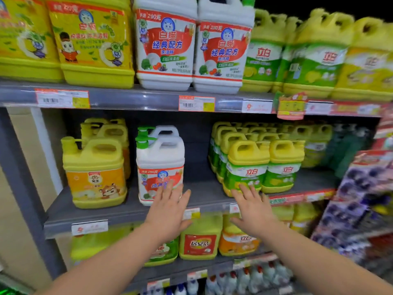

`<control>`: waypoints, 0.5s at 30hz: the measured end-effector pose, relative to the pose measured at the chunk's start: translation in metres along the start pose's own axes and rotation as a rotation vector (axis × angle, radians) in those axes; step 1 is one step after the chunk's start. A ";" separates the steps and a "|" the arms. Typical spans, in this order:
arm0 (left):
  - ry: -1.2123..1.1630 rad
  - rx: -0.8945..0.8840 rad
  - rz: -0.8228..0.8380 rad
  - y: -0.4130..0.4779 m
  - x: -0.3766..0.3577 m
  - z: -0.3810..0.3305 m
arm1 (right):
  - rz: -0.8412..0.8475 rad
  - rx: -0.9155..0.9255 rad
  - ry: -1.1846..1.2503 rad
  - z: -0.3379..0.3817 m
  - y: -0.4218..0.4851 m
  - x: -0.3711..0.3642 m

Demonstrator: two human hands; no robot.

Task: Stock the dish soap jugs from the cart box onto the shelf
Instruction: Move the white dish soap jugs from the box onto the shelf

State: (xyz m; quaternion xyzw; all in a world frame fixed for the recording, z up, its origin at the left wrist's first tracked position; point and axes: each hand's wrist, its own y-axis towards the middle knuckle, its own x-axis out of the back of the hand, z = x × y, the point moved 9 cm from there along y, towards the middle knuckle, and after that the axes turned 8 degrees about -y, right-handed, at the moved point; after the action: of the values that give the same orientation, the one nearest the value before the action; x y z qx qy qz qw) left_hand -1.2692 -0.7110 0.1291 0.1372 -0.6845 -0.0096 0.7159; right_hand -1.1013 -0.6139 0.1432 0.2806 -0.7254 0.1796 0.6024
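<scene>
Here both hands reach toward the middle shelf with fingers spread, holding nothing — the left hand at six o'clock of the white dish soap jug, overlapping its label; the right hand at six o'clock of the yellow-green jugs.

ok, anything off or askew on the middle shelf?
Nothing spilled or tipped. One bare gap on the middle shelf between the white jug and the green-label jugs. Both hands, left and right, are open and empty in front of it.
</scene>
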 end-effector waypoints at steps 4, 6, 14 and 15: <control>-0.025 -0.147 0.099 -0.015 -0.011 -0.112 | 0.060 -0.177 0.021 -0.078 -0.099 -0.021; -0.063 -0.236 0.147 -0.031 -0.014 -0.177 | 0.090 -0.281 0.018 -0.120 -0.160 -0.032; -0.183 -0.573 0.224 -0.110 -0.008 -0.421 | 0.204 -0.657 0.054 -0.248 -0.398 -0.060; -0.185 -0.618 0.238 -0.120 -0.010 -0.447 | 0.228 -0.703 0.065 -0.260 -0.423 -0.065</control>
State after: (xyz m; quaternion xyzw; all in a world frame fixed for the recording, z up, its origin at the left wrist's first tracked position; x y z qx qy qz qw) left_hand -0.8099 -0.7426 0.0831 -0.1684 -0.7224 -0.1454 0.6547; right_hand -0.6292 -0.7748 0.1015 -0.0317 -0.7499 -0.0059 0.6607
